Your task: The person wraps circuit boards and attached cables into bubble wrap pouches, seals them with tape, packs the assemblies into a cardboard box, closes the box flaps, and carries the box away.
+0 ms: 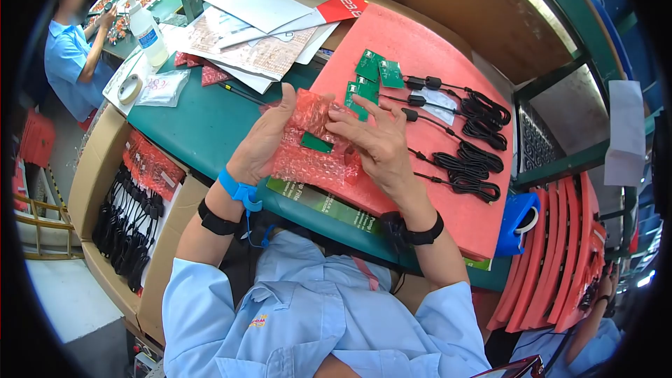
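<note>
Between my two hands is a sheet or bag of red bubble wrap (308, 163), with a green circuit board (317, 142) showing in its middle. My left hand (264, 138) grips the wrap at its left side, thumb raised along the edge. Bent fingers of my right hand (374, 141) hold the wrap's upper right side; their tips partly cover it. Just beyond my right hand, several green circuit boards (367, 66) lie on a pink foam sheet (399, 35). Black cables (483, 108) in coiled bundles lie to their right.
An open cardboard box (168, 238) at left holds black cables and red bubble wrap. Papers (259, 10), a tape roll (130, 89) and a bottle (148, 35) are on the green table (164, 122). Pink foam sheets (549, 252) stand at right. Other people (70, 56) sit nearby.
</note>
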Tool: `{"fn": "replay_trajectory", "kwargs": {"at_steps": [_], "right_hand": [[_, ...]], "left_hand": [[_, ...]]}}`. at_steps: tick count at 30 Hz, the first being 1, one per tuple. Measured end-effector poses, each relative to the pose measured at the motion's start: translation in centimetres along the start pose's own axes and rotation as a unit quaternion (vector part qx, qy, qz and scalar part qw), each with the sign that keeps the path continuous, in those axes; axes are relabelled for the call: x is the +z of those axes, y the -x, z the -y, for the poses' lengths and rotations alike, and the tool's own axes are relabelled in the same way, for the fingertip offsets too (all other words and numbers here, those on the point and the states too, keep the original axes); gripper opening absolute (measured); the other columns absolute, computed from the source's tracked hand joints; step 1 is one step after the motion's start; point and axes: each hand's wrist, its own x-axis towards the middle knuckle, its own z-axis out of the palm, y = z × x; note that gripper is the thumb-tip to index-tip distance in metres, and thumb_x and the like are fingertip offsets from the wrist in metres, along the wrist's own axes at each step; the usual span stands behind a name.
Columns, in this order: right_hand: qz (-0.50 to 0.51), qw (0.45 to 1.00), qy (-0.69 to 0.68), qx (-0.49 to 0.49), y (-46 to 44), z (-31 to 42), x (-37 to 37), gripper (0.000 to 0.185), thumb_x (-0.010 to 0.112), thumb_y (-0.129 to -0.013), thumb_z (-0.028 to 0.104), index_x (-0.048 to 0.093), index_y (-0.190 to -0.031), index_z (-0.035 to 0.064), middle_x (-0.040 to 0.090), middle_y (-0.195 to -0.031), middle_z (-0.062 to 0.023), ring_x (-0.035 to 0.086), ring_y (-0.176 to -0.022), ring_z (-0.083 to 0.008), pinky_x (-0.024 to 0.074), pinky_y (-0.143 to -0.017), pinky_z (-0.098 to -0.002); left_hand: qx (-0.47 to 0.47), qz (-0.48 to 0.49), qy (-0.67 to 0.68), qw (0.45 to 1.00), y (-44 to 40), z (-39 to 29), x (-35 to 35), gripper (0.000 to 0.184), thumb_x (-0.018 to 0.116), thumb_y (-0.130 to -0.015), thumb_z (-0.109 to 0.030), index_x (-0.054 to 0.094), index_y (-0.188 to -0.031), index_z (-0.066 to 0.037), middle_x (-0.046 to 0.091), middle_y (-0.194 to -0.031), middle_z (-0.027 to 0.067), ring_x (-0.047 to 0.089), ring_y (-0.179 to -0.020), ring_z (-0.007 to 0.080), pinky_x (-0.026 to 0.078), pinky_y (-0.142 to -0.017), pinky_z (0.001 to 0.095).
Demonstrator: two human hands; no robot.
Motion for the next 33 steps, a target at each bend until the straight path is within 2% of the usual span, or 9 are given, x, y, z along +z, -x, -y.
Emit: {"fn": "replay_trajectory", "kwargs": {"at_steps": [4,11,15,18,21,24,27,30,33], "right_hand": [[-0.012,0.997,0.072,-0.033,0.8,0.6,0.1,0.036,0.065,-0.076,0.001,0.07,-0.107,0.0178,0.068,-0.117,0.002,0.053,-0.121,-0.0258,0.0267,-0.103,-0.0424],[0.029,0.991,0.126,-0.027,0.9,3.7,-1.1,0.018,0.072,-0.073,0.011,0.07,-0.091,0.0131,0.06,-0.122,-0.0045,0.053,-0.114,-0.0252,0.0274,-0.102,-0.0454],[-0.077,0.989,0.119,-0.046,-0.9,2.5,-0.9,0.014,0.074,-0.073,0.01,0.066,-0.084,0.0072,0.055,-0.118,-0.0092,0.056,-0.106,-0.0268,0.0368,-0.096,-0.0425],[-0.077,0.983,-0.146,0.085,-1.4,1.1,-0.6,0.012,0.075,-0.076,0.007,0.064,-0.08,0.0025,0.056,-0.114,-0.0098,0.057,-0.102,-0.0223,0.0461,-0.084,-0.0339],[-0.112,0.972,-0.151,0.14,-0.9,0.8,-1.0,0.013,0.075,-0.078,0.007,0.063,-0.079,0.0017,0.057,-0.11,-0.0088,0.058,-0.1,-0.0187,0.0485,-0.077,-0.03],[-0.142,0.959,-0.166,0.18,-0.6,1.2,-1.7,0.014,0.075,-0.078,0.006,0.061,-0.079,0.0006,0.056,-0.102,-0.0082,0.059,-0.096,-0.0187,0.0495,-0.074,-0.0303],[-0.169,0.947,-0.184,0.202,-0.5,1.6,-2.0,0.015,0.074,-0.078,0.004,0.059,-0.08,-0.0008,0.054,-0.09,-0.0078,0.061,-0.089,-0.0223,0.0493,-0.075,-0.0349],[-0.209,0.904,-0.261,0.268,0.7,1.5,-2.3,0.012,0.074,-0.081,0.005,0.063,-0.085,0.0006,0.063,-0.093,-0.007,0.062,-0.092,-0.0167,0.0508,-0.071,-0.0292],[-0.258,0.947,-0.03,0.187,3.4,1.9,-6.6,0.012,0.072,-0.082,0.004,0.063,-0.089,0.0003,0.065,-0.093,-0.0079,0.062,-0.089,-0.0164,0.0506,-0.071,-0.0281]], "left_hand": [[0.046,-0.017,-0.126,0.991,-0.3,0.6,-0.5,0.043,0.053,-0.098,-0.016,0.045,-0.137,0.001,0.061,-0.12,0.0111,0.061,-0.107,0.0171,0.053,-0.091,0.0314],[0.073,0.029,-0.101,0.992,0.0,0.5,-0.6,0.041,0.055,-0.097,-0.015,0.048,-0.134,0.002,0.058,-0.127,0.0137,0.06,-0.109,0.0189,0.051,-0.094,0.0339],[0.036,0.039,-0.1,0.994,0.6,0.1,-0.1,0.04,0.054,-0.097,-0.013,0.048,-0.134,0.002,0.056,-0.129,0.0149,0.061,-0.108,0.0197,0.052,-0.093,0.0345],[0.017,0.043,-0.071,0.996,0.7,0.2,-0.7,0.039,0.055,-0.096,-0.013,0.049,-0.131,0.003,0.057,-0.127,0.0144,0.062,-0.106,0.0189,0.052,-0.092,0.0333],[0.014,0.052,-0.021,0.998,0.0,1.1,-0.7,0.037,0.058,-0.095,-0.013,0.052,-0.128,0.004,0.06,-0.123,0.0127,0.062,-0.103,0.017,0.053,-0.089,0.0311],[0.138,-0.005,-0.235,0.962,-0.8,3.2,1.5,0.032,0.063,-0.093,-0.013,0.058,-0.12,0.003,0.065,-0.112,0.0083,0.062,-0.097,0.0127,0.052,-0.082,0.027],[0.19,-0.054,-0.253,0.947,-1.8,4.4,3.3,0.029,0.065,-0.092,-0.013,0.061,-0.116,0.003,0.067,-0.107,0.0058,0.062,-0.094,0.0106,0.051,-0.08,0.0257],[0.221,-0.077,-0.3,0.925,-2.2,5.2,3.8,0.027,0.065,-0.092,-0.012,0.061,-0.115,0.002,0.067,-0.105,0.0046,0.062,-0.092,0.0094,0.05,-0.079,0.0246],[0.244,-0.088,-0.372,0.891,-2.3,5.1,4.4,0.026,0.062,-0.093,-0.01,0.061,-0.116,0.0,0.067,-0.107,0.0044,0.061,-0.091,0.0091,0.049,-0.079,0.0244]]}}
